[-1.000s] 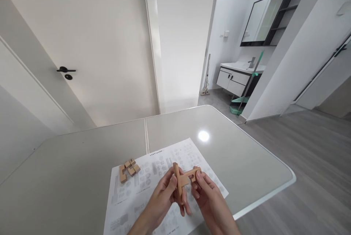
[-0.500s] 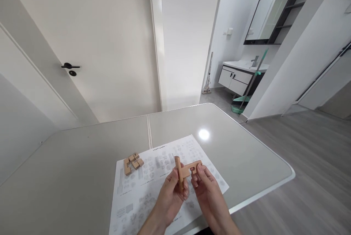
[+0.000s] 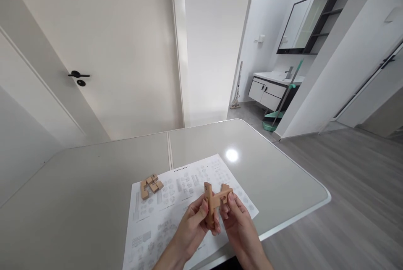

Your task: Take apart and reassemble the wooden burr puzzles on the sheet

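Note:
My left hand [image 3: 192,224] is closed around an upright wooden puzzle piece [image 3: 208,194], a squared bar with a small dark mark near its top. My right hand [image 3: 242,224] pinches the far end of a second, notched wooden piece [image 3: 218,197], which meets the bar crosswise at its side. Whether the two are locked together or only touching, I cannot tell. Both hands are above a printed paper sheet [image 3: 171,207] with rows of small grey diagrams. At its upper left corner rests a small cluster of wooden puzzle pieces [image 3: 152,184].
The grey table [image 3: 277,182] has a pale raised edge and a seam across it. Beyond it stands a white door [image 3: 126,51] with a black handle. To the right are a vanity [image 3: 267,91], a mop [image 3: 237,87] and a green dustpan [image 3: 270,126].
The joined wooden pieces have been turned, so more of the notched piece's upright end shows. My hands have shifted slightly. The whole view has moved a little.

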A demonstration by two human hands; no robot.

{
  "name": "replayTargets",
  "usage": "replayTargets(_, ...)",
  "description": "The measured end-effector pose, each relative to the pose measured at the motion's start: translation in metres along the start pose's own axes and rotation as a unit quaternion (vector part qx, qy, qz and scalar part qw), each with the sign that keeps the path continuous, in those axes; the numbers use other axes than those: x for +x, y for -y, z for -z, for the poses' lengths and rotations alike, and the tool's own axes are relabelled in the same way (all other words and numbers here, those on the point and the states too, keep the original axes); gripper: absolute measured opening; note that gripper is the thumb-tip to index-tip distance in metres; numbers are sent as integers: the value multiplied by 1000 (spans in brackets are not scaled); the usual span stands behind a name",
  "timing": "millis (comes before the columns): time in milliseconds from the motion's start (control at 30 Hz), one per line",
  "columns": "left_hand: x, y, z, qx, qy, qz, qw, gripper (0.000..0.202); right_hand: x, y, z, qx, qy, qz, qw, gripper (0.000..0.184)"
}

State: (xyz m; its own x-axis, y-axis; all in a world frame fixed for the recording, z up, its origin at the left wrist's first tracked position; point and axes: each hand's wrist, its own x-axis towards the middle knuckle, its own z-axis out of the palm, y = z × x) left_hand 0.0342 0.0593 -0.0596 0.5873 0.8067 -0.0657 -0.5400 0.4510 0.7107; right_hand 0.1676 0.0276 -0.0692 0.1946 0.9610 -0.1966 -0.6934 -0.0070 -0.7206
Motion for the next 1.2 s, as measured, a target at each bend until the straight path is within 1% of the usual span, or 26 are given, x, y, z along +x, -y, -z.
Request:
replayTargets(133,4,1,-1,5,4,-3,1000,33,-1,3,4,6,-15,5,1000,38)
replayTargets(233,6,0,-4,35,14,19,999,35,2,6,8,-2,-13,-4,1000,36)
replayTargets(333,5,-4,-6,52,22,26,998,43,7,17,16,-3,-37,20,999,35)
replayTargets(400,5,-10,-6,82,0,24,996,49,11,29,25,-12,-74,52,996,35)
replayTargets(467,6,-17,-4,171,-46,25,984,51,15,42,36,-76,-95,76,990,34)
replayTargets(533,9,-22,-1,298,-90,23,950,53,19,54,47,-197,-83,82,973,34)
replayTargets(600,14,-23,2,423,-114,13,899,53,25,61,56,-311,-54,81,945,39)
replayTargets(667,20,-18,5,544,-133,-2,828,47,33,62,63,-385,-36,81,919,43)
replayTargets(767,30,-7,8,699,-160,-16,696,36,44,54,69,-456,-34,86,885,40)
replayTargets(800,33,-3,8,735,-163,-16,658,35,47,51,70,-476,-35,88,875,37)
replayTargets(833,36,0,9,760,-164,-14,629,35,50,48,71,-493,-35,88,865,34)
replayTargets(867,38,3,10,777,-163,-14,608,36,52,45,72,-508,-35,89,856,32)
replayTargets(933,42,5,12,797,-157,-17,583,38,56,40,72,-521,-38,93,847,28)
replayTargets(1000,44,6,15,809,-148,-18,569,41,59,36,73,-528,-39,100,843,26)
replayTargets(1100,45,5,19,818,-137,-19,558,43,63,31,72,-538,-40,127,832,24)
replayTargets(1200,45,2,19,825,-128,-5,551,40,66,27,72,-567,-47,157,807,25)
